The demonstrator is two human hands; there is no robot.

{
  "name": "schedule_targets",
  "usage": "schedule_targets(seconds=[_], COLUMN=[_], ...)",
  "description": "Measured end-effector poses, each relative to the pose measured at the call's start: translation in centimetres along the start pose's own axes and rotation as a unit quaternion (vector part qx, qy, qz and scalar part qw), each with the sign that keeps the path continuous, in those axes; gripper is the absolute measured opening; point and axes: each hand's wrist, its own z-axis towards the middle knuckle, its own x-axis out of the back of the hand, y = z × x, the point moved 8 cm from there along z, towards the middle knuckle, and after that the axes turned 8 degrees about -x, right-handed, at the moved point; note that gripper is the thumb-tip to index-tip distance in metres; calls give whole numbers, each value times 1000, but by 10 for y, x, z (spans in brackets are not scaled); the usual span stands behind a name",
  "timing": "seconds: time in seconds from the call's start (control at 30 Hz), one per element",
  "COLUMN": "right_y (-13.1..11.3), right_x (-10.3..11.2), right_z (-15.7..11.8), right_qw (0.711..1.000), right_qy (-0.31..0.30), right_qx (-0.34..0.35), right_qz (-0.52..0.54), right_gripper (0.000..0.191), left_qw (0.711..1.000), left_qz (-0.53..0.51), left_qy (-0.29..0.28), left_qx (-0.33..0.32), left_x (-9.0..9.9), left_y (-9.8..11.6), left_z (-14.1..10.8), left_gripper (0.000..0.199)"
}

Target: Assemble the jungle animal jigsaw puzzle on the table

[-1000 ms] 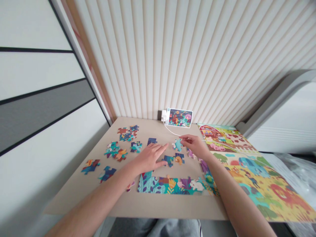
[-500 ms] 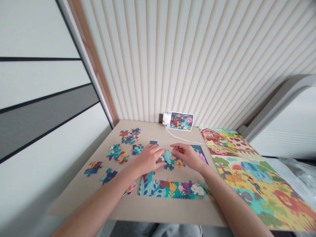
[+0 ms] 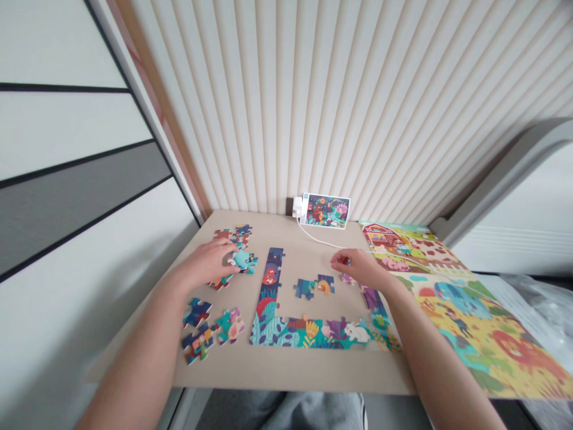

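Note:
My left hand [image 3: 206, 261] is at the left cluster of loose pieces, its thumb and fingers closed round a light-teal jigsaw puzzle piece [image 3: 242, 258]. Other pieces lie beneath and beside it, partly covered by the hand. My right hand [image 3: 360, 267] rests near the right side of the puzzle frame, fingers curled together with nothing visible in them; it hides part of that side. Between the hands, two joined pieces, one blue [image 3: 305, 289] and one with an orange curved shape [image 3: 325, 285], lie inside the partly assembled puzzle border [image 3: 308, 333].
More loose pieces [image 3: 197, 312] lie front left on the table [image 3: 290, 370]. A picture card [image 3: 328, 211] leans at the back beside a white charger [image 3: 297, 207], whose cable [image 3: 320, 240] runs right. Finished animal puzzles [image 3: 474, 322] cover the right side.
My left hand has moved left from the middle with the light-teal piece, uncovering the border's left side. My right hand has drawn slightly right and its fingers have curled in.

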Motion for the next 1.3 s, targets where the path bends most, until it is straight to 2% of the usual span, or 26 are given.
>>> schedule_targets(seconds=[0.17, 0.3, 0.5, 0.67, 0.77, 0.87, 1.1, 1.3], right_y=[-10, -16, -35, -60, -68, -71, -72, -70], right_x=[-15, -19, -29, -46, -56, -65, -70, -72], right_z=[-2, -3, -8, -20, -24, -26, -27, -22], right_qw=[998, 996, 993, 985, 982, 978, 978, 981], right_qy=[-32, -44, -60, -102, -100, -101, -103, -99], right_qx=[29, 39, 75, 127, 133, 136, 144, 137], right_qz=[-51, -66, -67, -61, -92, -120, -113, -94], right_gripper=[15, 14, 18, 41, 57, 64, 58, 59], left_qw=[1000, 999, 997, 993, 990, 986, 983, 979], left_qz=[-9, -7, 42, 71, 77, 78, 42, 34], left_qy=[-7, 0, 61, 90, 118, 149, 176, 200], left_qx=[-18, -32, -3, 7, 0, 0, -31, -20], left_x=[-6, -6, 5, 5, 6, 7, -9, -21], left_y=[5, 12, 12, 18, 24, 31, 44, 43], left_z=[1, 3, 7, 12, 15, 17, 26, 53], left_gripper=[41, 43, 45, 43, 46, 51, 48, 44])
